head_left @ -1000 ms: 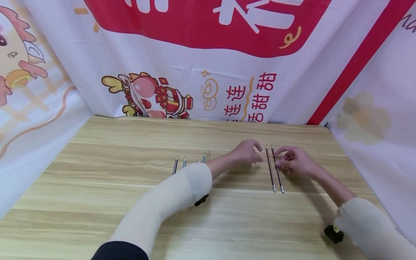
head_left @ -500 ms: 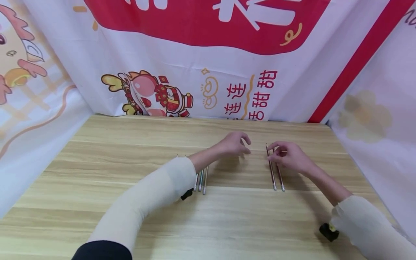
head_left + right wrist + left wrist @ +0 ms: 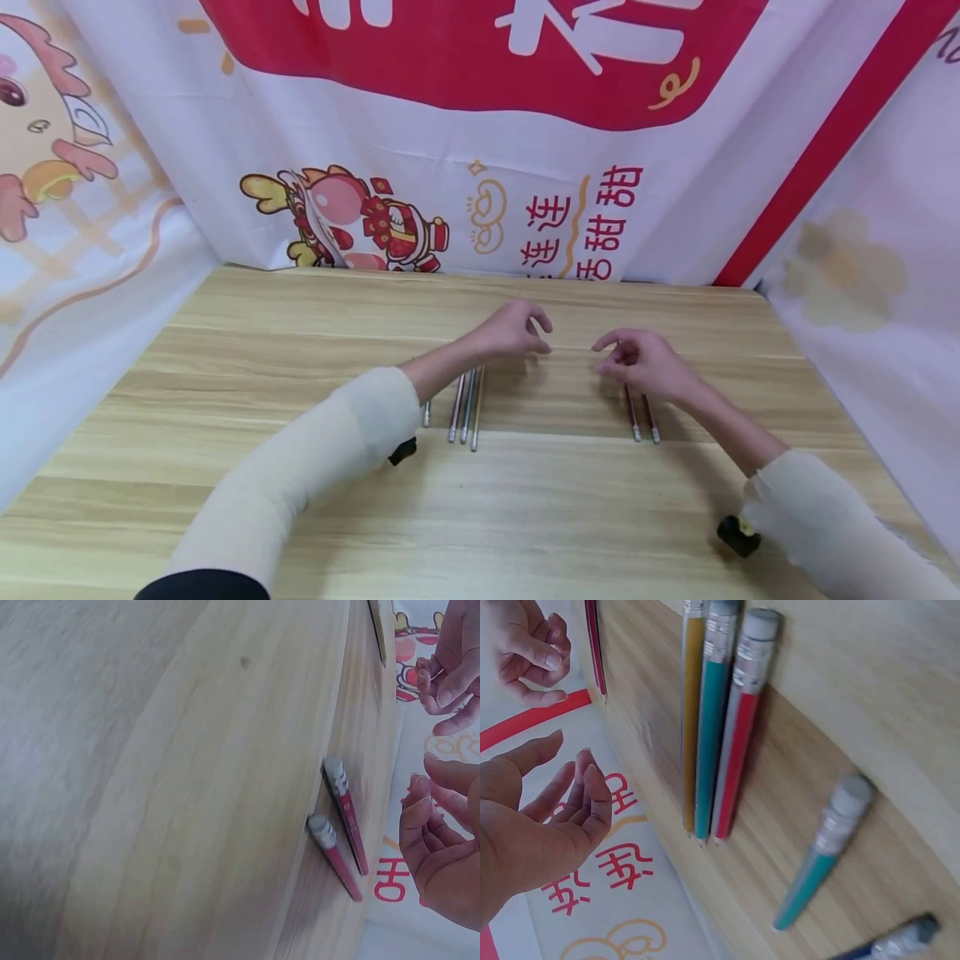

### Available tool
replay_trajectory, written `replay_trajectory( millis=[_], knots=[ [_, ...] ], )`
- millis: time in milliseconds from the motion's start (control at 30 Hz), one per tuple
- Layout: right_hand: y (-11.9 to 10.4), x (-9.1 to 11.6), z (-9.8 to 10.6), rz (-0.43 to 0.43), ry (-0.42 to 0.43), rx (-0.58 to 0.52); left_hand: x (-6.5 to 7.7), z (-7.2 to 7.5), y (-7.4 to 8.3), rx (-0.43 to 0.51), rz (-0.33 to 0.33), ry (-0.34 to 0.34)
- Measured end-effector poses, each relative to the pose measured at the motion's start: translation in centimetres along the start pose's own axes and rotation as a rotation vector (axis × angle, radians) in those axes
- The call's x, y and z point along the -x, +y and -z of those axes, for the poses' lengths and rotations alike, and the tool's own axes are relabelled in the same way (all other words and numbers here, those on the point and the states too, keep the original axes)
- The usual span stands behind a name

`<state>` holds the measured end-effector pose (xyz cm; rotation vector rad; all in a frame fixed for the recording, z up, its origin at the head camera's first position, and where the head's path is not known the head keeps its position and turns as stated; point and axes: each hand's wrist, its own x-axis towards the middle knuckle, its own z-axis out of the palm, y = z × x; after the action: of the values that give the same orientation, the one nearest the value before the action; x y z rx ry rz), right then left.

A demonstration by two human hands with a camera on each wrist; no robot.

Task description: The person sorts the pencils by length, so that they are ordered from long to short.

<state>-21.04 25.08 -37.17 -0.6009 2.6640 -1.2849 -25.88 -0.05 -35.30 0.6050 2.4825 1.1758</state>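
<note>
My left hand [image 3: 516,327] hovers just beyond a close group of three pencils, its fingers loosely bent around nothing. In the left wrist view the group is a yellow pencil [image 3: 693,712], a teal pencil [image 3: 713,720] and a red pencil [image 3: 739,742], side by side with erasers towards me. My right hand [image 3: 641,362], fingers and thumb apart and holding nothing, is over two dark red pencils [image 3: 632,412] and hides their far ends. The right wrist view shows the eraser ends of both red pencils [image 3: 351,825], a narrow gap between them.
Left of the group lie a separate teal pencil [image 3: 817,862] and a dark blue pencil [image 3: 900,941], mostly behind my left forearm in the head view. The wooden table [image 3: 525,517] ends at a printed white and red cloth [image 3: 450,133] behind and at both sides.
My left hand has moved left, away from the red pencils and towards the group of three. My right hand has shifted left across the two red pencils, which stay about where they were.
</note>
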Motion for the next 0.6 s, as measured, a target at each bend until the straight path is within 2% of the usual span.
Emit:
replay_trajectory(
  millis=[200, 467, 600],
  knots=[
    [-0.6, -0.5, -1.0, -0.007, -0.010, -0.007, 0.7, 0.8, -0.9, -0.015, 0.002, 0.009],
    [-1.4, -1.4, -2.6, 0.003, -0.064, 0.008, 1.9, 2.2, -2.0, -0.007, 0.020, 0.011],
    [-1.6, -2.0, -3.5, 0.009, -0.078, 0.007, 2.5, 3.0, -2.5, -0.035, 0.022, 0.017]
  ],
)
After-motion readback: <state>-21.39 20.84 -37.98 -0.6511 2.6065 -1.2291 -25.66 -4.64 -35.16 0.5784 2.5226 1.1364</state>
